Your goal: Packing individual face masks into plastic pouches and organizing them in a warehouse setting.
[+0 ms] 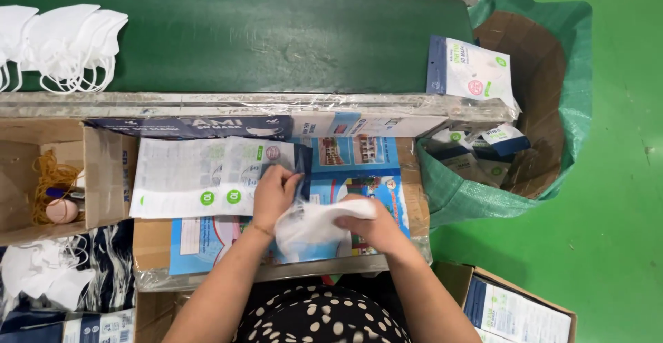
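My right hand [369,224] grips a folded white face mask [314,227] just above the work board in front of me. My left hand [275,192] pinches the open edge of a flat printed pouch [238,167] that tops a stack of similar pouches [176,177], right beside the mask. The mask's left end touches the left hand's fingers. Both hands sit over a colourful printed sheet [359,160] covering the board.
A pile of white masks [59,46] lies on the green conveyor belt [276,36] at far left. A filled pouch [469,70] rests at the belt's right end above a green-lined box [552,129] holding more. A cardboard box [103,177] with rubber bands stands left.
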